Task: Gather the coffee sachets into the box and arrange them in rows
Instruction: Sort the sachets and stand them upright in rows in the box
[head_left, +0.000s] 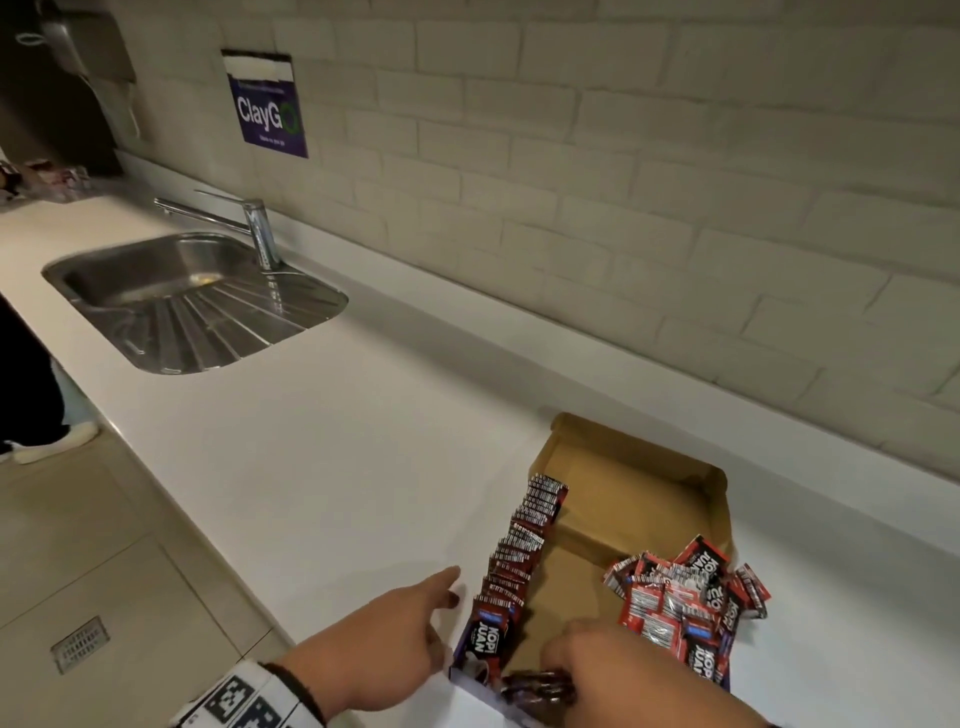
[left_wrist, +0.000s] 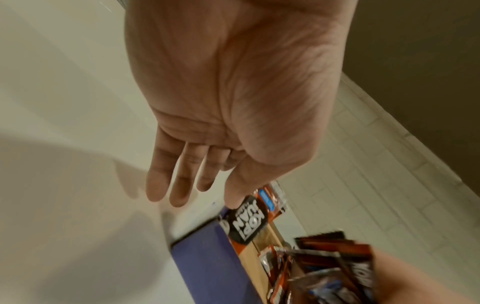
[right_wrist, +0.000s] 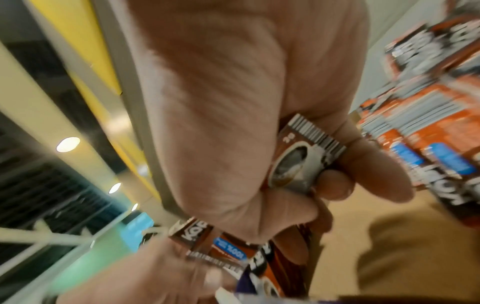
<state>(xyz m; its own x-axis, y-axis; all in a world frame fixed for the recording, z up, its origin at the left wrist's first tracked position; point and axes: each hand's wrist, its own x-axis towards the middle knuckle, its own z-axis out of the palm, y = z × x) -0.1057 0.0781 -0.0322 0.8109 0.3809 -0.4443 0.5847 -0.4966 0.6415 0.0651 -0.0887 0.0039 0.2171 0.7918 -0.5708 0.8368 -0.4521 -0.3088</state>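
A cardboard box (head_left: 634, 499) lies open on the white counter. Along its left wall stands a row of red-and-black coffee sachets (head_left: 519, 540), and a loose pile of sachets (head_left: 685, 603) fills its right side. My left hand (head_left: 447, 587) is flat with straight fingers just outside the box's near left corner. In the left wrist view the left hand (left_wrist: 197, 185) holds nothing, its thumb by the row's front sachet (left_wrist: 246, 222). My right hand (head_left: 582, 660) grips a small bundle of sachets (head_left: 540, 686) at the box's near end. The right wrist view shows the bundle (right_wrist: 303, 156) held in curled fingers.
A steel sink (head_left: 311, 317) with a tap (head_left: 260, 228) sits at the counter's far left. A tiled wall runs behind the box, with a blue sign (head_left: 267, 111) on it. The counter's front edge (head_left: 171, 499) drops to the floor on the left. Someone's shoe (head_left: 52, 441) shows there.
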